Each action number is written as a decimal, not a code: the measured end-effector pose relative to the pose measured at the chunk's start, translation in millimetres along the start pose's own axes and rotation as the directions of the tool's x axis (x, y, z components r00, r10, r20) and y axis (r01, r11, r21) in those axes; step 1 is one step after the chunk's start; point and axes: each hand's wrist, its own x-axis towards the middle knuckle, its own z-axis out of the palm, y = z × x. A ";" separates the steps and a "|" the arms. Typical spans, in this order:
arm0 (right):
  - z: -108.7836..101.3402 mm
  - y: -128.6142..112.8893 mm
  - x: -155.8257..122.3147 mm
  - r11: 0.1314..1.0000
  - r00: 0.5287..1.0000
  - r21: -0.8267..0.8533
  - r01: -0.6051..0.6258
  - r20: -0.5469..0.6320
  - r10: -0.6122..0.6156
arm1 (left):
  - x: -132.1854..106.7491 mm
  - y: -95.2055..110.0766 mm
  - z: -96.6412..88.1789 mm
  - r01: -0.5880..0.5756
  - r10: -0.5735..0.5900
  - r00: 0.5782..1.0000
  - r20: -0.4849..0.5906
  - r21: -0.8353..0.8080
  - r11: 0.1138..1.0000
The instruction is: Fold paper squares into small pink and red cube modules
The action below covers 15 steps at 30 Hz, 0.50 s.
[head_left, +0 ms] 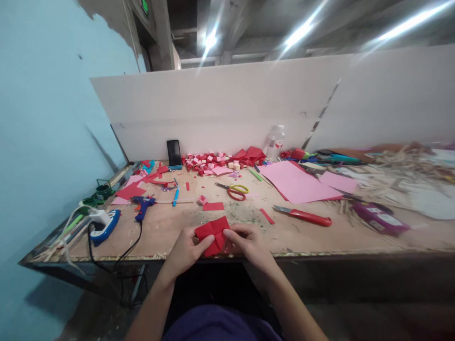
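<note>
A creased piece of red paper (217, 228) is held between my two hands, just above the table's front edge. My left hand (187, 248) pinches its left side, thumb lying on top. On the right side, my right hand (247, 240) grips the paper with its thumb near the upper right corner. Fold lines cross the middle of the sheet. Just beyond it lie a flat red paper rectangle (213, 206), a small pink paper box (202, 200) and a narrow red strip (267, 216). Scissors (236, 190) with yellow and red handles rest farther back.
A red-handled knife (309, 218) lies right of my hands, near pink sheets (298, 180). Leftward are a blue glue gun (144, 206) and a power strip (106, 227) with cables. Small paper boxes (206, 163), a phone (174, 152) and a bottle (276, 143) line the back.
</note>
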 end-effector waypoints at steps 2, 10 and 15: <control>-0.9 -0.5 1.3 1.000 0.999 -0.005 0.020 -0.045 -0.021 | 1.3 1.6 0.5 0.002 -0.002 1.000 0.009 0.004 1.000; -0.4 -8.8 3.0 0.996 0.997 -0.048 0.074 -0.031 -0.076 | 2.6 0.9 1.7 -0.011 0.010 1.000 0.017 0.039 0.999; 0.3 -5.9 2.7 0.999 0.999 -0.018 0.040 -0.024 -0.040 | 1.4 -0.9 2.1 -0.028 0.028 0.999 0.022 0.012 1.000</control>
